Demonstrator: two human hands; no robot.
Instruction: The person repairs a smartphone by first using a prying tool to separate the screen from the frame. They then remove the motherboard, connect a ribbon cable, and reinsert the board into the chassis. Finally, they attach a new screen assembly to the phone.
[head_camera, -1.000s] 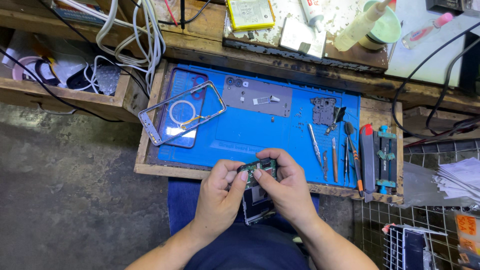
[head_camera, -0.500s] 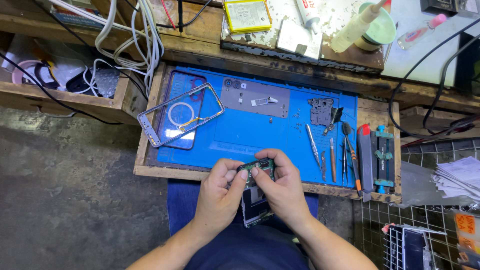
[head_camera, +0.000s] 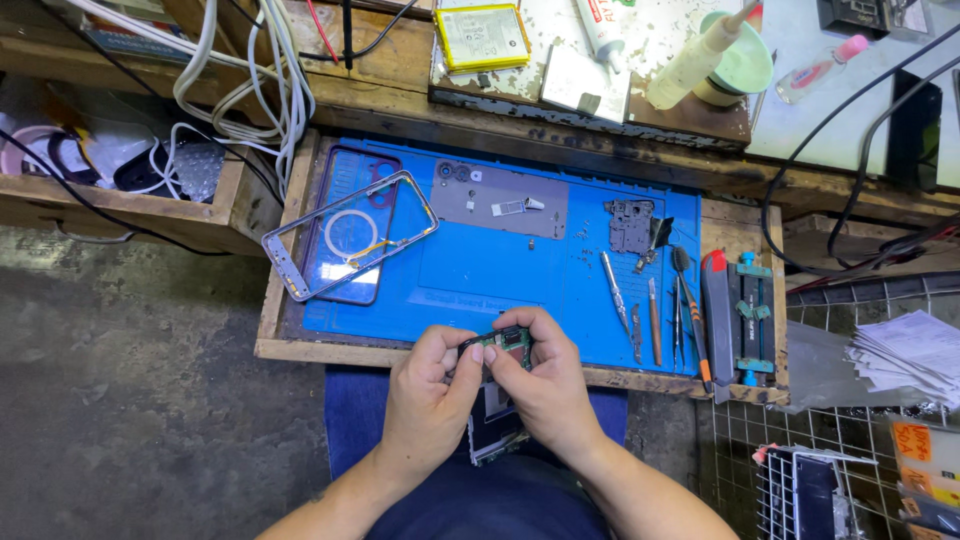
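A blue repair mat (head_camera: 500, 270) covers a worn wooden tray, with tweezers (head_camera: 615, 290) and a phone frame (head_camera: 350, 235) on it, above a concrete floor. At its near edge, the left hand (head_camera: 430, 400) and right hand (head_camera: 545, 385) both pinch a small green circuit board (head_camera: 512, 342) between their fingertips.

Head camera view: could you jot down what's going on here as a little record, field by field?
Setting: blue work mat on a wooden tray
Left hand: fingers pinch the left end of a small green circuit board
Right hand: fingers grip the board's right end
Under the hands: a phone body on the person's lap
Mat, left: phone frame, tilted
Mat, middle: grey plate with small parts
Mat, right: tweezers and other hand tools, laid side by side
Behind the mat: yellow-edged battery
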